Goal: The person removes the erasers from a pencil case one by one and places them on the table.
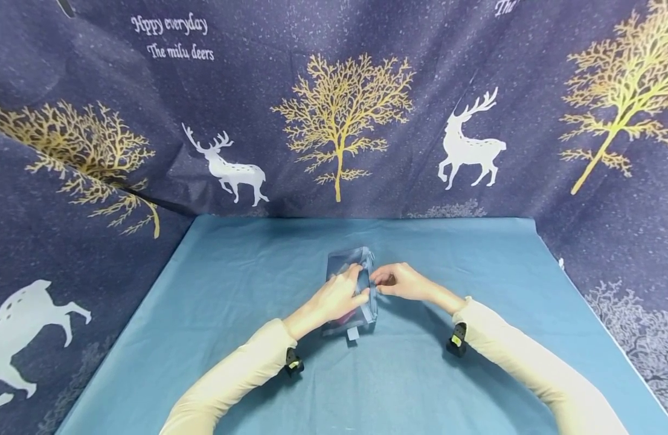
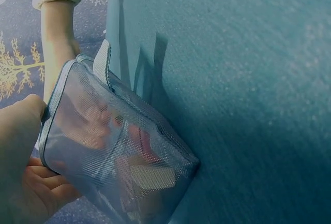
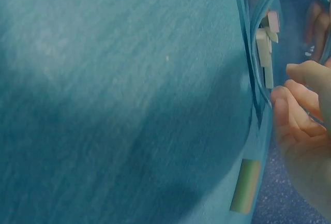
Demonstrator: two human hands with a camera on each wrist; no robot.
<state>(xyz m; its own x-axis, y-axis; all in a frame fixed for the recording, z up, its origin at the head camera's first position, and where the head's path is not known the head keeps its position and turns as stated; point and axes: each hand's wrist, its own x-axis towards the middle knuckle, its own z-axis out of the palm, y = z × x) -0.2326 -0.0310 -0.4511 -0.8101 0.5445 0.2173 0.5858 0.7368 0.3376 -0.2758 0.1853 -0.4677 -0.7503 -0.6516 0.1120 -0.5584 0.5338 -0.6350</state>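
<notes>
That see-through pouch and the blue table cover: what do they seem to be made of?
The pouch looks like fine synthetic mesh, perhaps nylon: a tiny grid shows, with its contents visible through it. Its edging looks like matte woven tape. The blue table cover seems to be matte cloth, judging by its faint creases; I can't tell which fibre.

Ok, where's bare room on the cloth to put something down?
Bare blue cloth lies left of the mesh pouch, to the deer backdrop; right of the right sleeve; and, on the near side, between that and the left sleeve. It's crowded at the pouch, with left hand and right hand there; the right-wrist view shows a green piece nearby.
</notes>
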